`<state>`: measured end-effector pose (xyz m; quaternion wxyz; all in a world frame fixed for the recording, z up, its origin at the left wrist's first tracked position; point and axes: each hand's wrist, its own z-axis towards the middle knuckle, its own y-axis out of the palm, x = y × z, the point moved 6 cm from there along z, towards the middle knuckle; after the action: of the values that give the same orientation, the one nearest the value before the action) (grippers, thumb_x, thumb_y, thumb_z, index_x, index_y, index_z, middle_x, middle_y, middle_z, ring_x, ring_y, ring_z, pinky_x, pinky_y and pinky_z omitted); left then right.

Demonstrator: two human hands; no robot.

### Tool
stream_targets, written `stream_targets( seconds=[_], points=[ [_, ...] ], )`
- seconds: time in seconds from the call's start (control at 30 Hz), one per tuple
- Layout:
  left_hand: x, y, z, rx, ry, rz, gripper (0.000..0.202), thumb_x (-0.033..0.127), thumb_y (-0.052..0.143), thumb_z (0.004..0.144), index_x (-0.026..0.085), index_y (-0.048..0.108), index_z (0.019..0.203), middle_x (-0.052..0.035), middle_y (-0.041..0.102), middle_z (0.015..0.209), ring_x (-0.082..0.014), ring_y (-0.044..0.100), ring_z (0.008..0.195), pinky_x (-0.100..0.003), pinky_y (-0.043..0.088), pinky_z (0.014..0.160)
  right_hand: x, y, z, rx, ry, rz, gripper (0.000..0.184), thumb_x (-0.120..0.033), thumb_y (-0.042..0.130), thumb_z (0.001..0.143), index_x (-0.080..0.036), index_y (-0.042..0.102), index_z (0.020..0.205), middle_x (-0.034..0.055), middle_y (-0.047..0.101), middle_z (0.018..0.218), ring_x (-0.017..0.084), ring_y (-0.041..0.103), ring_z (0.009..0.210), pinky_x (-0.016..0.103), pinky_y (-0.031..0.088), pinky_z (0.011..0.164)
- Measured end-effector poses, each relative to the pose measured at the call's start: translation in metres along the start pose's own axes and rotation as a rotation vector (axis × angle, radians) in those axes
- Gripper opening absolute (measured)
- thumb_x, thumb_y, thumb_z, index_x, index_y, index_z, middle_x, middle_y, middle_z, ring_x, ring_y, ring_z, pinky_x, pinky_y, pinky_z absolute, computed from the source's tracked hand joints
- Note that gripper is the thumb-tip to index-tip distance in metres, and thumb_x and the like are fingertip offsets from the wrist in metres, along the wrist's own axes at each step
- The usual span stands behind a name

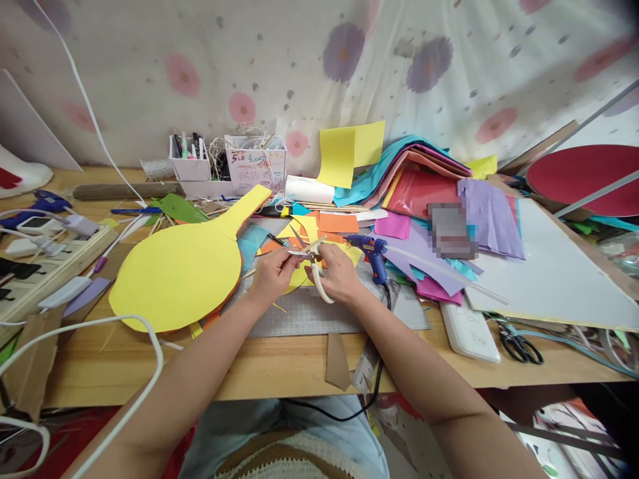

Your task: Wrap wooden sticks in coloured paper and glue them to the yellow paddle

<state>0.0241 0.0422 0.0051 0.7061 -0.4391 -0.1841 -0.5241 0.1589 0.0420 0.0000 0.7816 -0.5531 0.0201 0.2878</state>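
Above the grey cutting mat (299, 322), my right hand (340, 273) is closed round white-handled scissors (320, 285), whose blades point up and left. Close by on the left, my left hand (273, 274) is closed in a pinch near the blades; what lies between its fingertips is too small to make out. Yellow and orange paper scraps (305, 227) are scattered under and behind both hands. A large yellow paper shape (174, 273), round with a long neck, lies left of my left hand. Right of my right hand rests a blue glue gun (372, 256) with a black cord.
At the left edge stands a power strip (60, 269) with plugs and white cables. White pen boxes (257, 166) line the back. Coloured paper (424, 166) is heaped at back right. A white power bank (469, 332) and black scissors (520, 344) lie at front right.
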Motion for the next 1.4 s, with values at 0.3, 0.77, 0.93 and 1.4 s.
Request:
stream_targets(
  seconds=[0.3,0.77,0.93,1.4],
  points=[
    [0.0027,-0.0008,0.0001,-0.007,0.071,0.093,0.022,0.023,0.041,0.084,0.016,0.061,0.078,-0.0028,0.064,0.07,-0.0107,0.057,0.063,-0.022,0.043,0.059,0.0011,0.0033,-0.0006,-0.002,0.04,-0.034,0.012,-0.032,0.045,0.072,-0.02,0.045,0.072,0.0035,0.054,0.071,0.017,0.046,0.068,0.027,0.031,0.063],
    [0.0087,-0.0065,0.0019,0.014,0.142,0.161,0.018,0.02,0.044,0.081,0.016,0.062,0.079,-0.0013,0.065,0.069,-0.01,0.057,0.062,-0.021,0.043,0.058,0.0017,0.0056,0.0003,0.056,0.019,-0.08,0.011,-0.031,0.047,0.072,-0.02,0.046,0.072,0.0033,0.055,0.071,0.017,0.047,0.069,0.027,0.03,0.061],
    [0.0086,-0.006,0.0011,0.024,0.22,0.143,0.02,0.014,0.043,0.081,0.016,0.061,0.072,0.0002,0.063,0.064,-0.0083,0.057,0.058,-0.019,0.043,0.056,0.0009,0.0042,0.0013,0.068,-0.013,-0.04,0.011,-0.031,0.047,0.073,-0.02,0.046,0.074,0.0043,0.056,0.073,0.018,0.047,0.07,0.027,0.032,0.062],
    [0.0067,-0.0032,0.0012,0.007,0.207,0.215,0.018,0.016,0.044,0.082,0.016,0.059,0.072,-0.0003,0.061,0.063,-0.0095,0.055,0.058,-0.02,0.04,0.054,0.0046,0.0078,-0.0011,0.027,0.078,-0.083,0.013,-0.031,0.05,0.066,-0.02,0.045,0.062,0.0029,0.054,0.063,0.015,0.046,0.061,0.026,0.028,0.057]
  ],
)
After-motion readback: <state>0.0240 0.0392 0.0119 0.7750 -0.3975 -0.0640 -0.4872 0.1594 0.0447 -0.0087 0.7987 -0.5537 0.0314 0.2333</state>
